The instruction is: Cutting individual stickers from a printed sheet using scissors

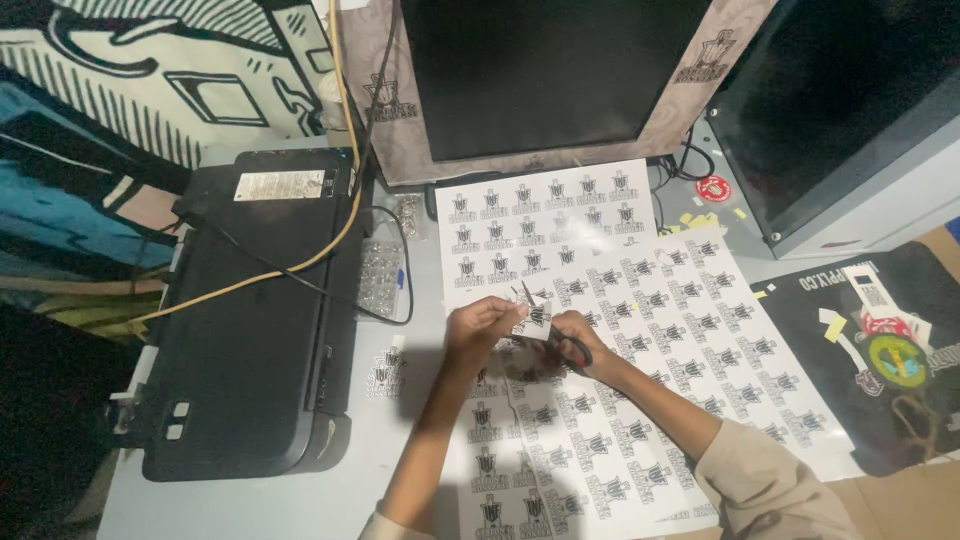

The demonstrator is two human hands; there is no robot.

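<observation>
A: What lies left of the sticker sheets [640, 330]?

B: A black printer [250, 310], flat on the grey table [300, 505]. It bears 1 pale rectangular label [279, 185] near its back edge, long side running left to right. A yellow cable [300, 265] and a black one cross its lid. Between the printer and the sheets sits a clear blister pack [381, 275] of small round pieces, and nearer the front edge a small pile of cut stickers [385, 372].

A: And the hands?

B: Both hover over the sheets' left half. The left hand [478, 328] has its fingers closed, pinching a small cutout [537, 318], white with a dark emblem. The right hand [578, 338] has its fingers curled through the handles of scissors [545, 325].

A: Which way do the scissors point?

B: Blades up and to the left, toward the screen, handles down and to the right. The long axis runs diagonally, and the blades meet the cutout.

A: Right of the sheets?

B: A round red sticker [713, 187] and yellow scraps [700, 219] beyond the sheets' far right corner, then a black mat [800, 340] with colourful stickers. 2 dark screens stand behind.
</observation>
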